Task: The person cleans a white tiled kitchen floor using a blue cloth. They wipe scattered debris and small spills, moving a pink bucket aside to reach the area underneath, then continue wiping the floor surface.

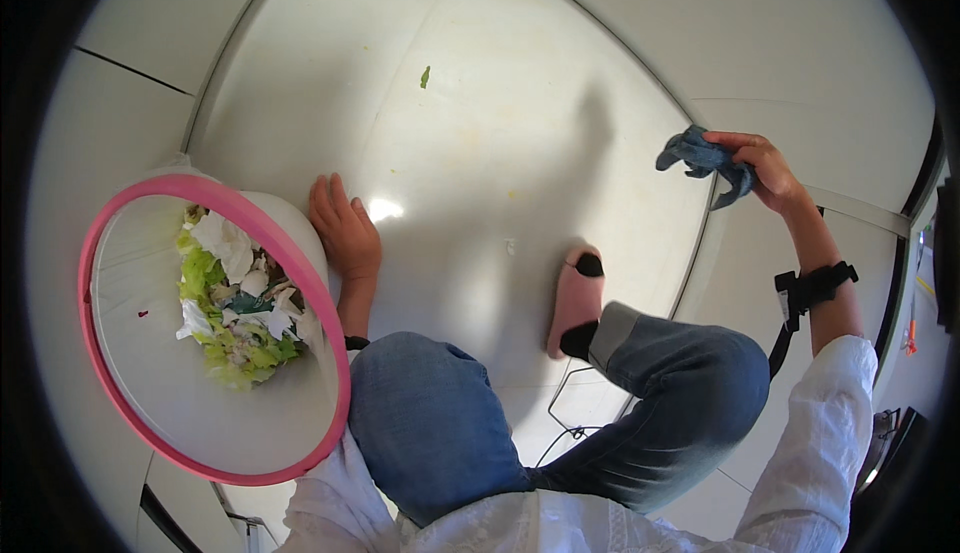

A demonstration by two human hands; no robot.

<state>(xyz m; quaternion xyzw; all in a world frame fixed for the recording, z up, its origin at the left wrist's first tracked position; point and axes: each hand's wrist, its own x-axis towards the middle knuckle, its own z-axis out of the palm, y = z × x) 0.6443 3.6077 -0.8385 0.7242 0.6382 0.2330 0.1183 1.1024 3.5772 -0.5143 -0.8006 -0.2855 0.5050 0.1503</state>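
Note:
A crumpled blue cloth [705, 161] hangs from the fingers of my right hand [769, 170], over the foot of the cabinet on the right. My left hand [346, 230] has nothing visible in it; its back faces up, the fingers stretch forward and the thumb stands a little apart. It lies right beside the outer wall of a white waste bin with a pink rim [341, 373]; whether it presses on the bin or the floor, I cannot tell. Inside the lined bin are lettuce leaves [244, 354], crumpled white paper [225, 242] and other scraps.
A green leaf scrap [425, 77] and small yellowish and whitish bits [511, 245] lie on the pale, shiny floor [465, 133]. White cabinet fronts [795, 43] border both sides. Near my knees are a pink slipper [577, 298] and a thin dark cord [559, 440].

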